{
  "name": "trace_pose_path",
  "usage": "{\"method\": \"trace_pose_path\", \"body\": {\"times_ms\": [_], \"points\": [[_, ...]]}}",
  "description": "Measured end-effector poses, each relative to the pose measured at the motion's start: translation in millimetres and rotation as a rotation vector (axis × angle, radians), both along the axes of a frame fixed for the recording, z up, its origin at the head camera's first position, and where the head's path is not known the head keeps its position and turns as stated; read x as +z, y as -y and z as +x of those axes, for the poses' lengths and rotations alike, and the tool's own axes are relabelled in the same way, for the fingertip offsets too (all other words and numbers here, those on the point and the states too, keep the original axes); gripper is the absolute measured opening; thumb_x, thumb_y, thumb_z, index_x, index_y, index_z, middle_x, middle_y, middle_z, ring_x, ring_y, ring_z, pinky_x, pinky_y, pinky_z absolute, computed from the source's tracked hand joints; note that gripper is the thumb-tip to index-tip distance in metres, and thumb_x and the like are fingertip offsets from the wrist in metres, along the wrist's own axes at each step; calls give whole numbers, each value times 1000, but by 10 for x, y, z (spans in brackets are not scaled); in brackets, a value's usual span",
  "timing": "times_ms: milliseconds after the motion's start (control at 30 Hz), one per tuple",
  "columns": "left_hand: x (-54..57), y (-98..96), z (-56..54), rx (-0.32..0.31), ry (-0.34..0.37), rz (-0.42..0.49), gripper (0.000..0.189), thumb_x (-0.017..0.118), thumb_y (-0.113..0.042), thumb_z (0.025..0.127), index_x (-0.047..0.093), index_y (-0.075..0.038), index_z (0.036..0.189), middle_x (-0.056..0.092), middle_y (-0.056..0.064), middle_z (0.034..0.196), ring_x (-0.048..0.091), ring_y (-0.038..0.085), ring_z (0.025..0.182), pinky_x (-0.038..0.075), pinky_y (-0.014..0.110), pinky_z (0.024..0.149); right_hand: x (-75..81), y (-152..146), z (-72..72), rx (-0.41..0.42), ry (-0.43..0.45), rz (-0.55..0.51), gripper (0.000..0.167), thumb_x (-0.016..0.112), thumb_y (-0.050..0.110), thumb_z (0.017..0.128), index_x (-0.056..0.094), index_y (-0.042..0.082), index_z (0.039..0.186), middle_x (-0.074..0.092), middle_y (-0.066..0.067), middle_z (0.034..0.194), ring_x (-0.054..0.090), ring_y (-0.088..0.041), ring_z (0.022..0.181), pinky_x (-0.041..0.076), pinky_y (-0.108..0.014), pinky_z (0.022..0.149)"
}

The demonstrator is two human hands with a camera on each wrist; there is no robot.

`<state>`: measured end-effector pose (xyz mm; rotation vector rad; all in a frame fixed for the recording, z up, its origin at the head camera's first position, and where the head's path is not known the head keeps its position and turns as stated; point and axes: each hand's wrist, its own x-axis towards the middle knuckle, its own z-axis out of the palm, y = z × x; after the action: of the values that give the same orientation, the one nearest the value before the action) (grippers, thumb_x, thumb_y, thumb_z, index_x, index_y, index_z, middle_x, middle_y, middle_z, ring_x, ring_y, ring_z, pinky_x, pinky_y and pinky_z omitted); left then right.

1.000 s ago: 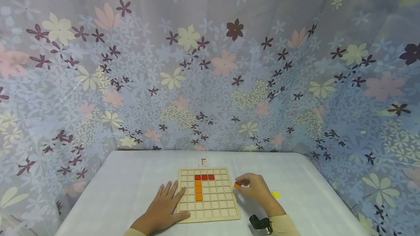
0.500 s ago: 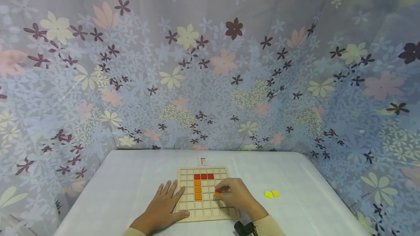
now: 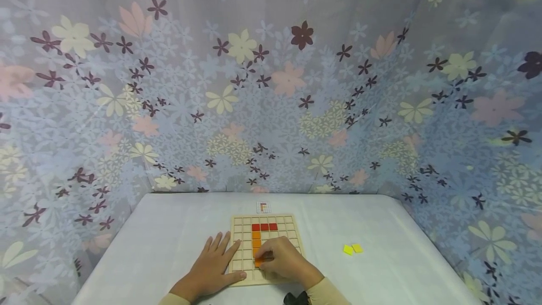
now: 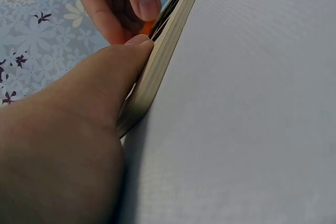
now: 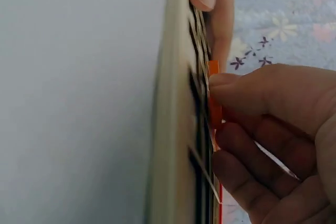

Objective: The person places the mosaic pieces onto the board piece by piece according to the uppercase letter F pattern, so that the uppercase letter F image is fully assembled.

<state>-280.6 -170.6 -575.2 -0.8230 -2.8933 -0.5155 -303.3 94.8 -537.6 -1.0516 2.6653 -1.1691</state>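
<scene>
A square wooden grid board (image 3: pixel 289 221) lies on the table in the head view. Three red tiles (image 3: pixel 264 227) form a row in its upper part, and orange tiles (image 3: pixel 256 236) run downward from the row's left end. My right hand (image 3: pixel 284 259) pinches another orange tile (image 5: pixel 215 115) between thumb and fingers, at the cell just below that column. In the right wrist view this tile stands on edge at the grid. My left hand (image 3: pixel 210 266) rests with spread fingers on the board's left side, its thumb (image 4: pixel 137 48) over the near left corner.
Two yellow tiles (image 3: pixel 348 250) lie on the white table (image 3: pixel 394 267) to the right of the board. Behind the board is a small pattern card (image 3: pixel 263 207) with a coloured grid. A floral curtain (image 3: pixel 271 107) hangs behind the table and along its sides.
My right hand has carried the orange tile leftward from beside the board to the foot of the orange column. Both yellow tiles now show fully. The left hand has stayed in place.
</scene>
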Motion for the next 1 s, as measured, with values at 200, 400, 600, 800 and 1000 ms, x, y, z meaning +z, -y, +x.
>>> {"method": "trace_pose_path", "body": {"times_ms": [200, 400, 600, 800, 1000], "points": [[-87, 5, -44, -6, -42, 3, 94, 50, -79, 96, 49, -9, 158, 31, 27, 165, 23, 52, 152, 14, 72, 116, -30, 14, 10, -4, -52, 50, 21, 91, 5, 83, 84, 15, 100, 73, 17, 100, 66, 1, 96, 55, -23, 88], [-21, 4, -25, -1, -20, -10, 93, 50, -78, 97, 47, -9, 159, 30, 27, 166, 22, 51, 152, 14, 72, 117, -15, 32, 23, 9, -86, 54, 21, 91, 8, 84, 84, 15, 102, 73, 16, 102, 65, 2, 95, 55, -24, 87], [37, 1, 12, 4, 11, -25, 95, 49, -79, 97, 46, -8, 160, 29, 28, 166, 21, 52, 152, 14, 71, 117, -20, 52, 32, 0, -72, 51, 23, 92, 9, 82, 84, 15, 102, 73, 18, 102, 65, 2, 95, 54, -22, 87], [25, -4, 18, -1, -3, -13, 92, 52, -76, 97, 48, -8, 159, 30, 28, 165, 22, 52, 152, 14, 72, 117, -19, -6, 24, -1, -82, 10, 21, 91, 9, 83, 84, 14, 102, 74, 16, 101, 67, 0, 93, 56, -22, 82], [70, -18, 39, 19, 22, -30, 95, 46, -80, 97, 46, -9, 160, 28, 26, 167, 20, 49, 153, 13, 69, 119, -20, -278, -47, -65, -77, -83, 13, 85, 10, 91, 83, 10, 104, 75, 5, 101, 69, -11, 89, 59, -31, 79]]}}
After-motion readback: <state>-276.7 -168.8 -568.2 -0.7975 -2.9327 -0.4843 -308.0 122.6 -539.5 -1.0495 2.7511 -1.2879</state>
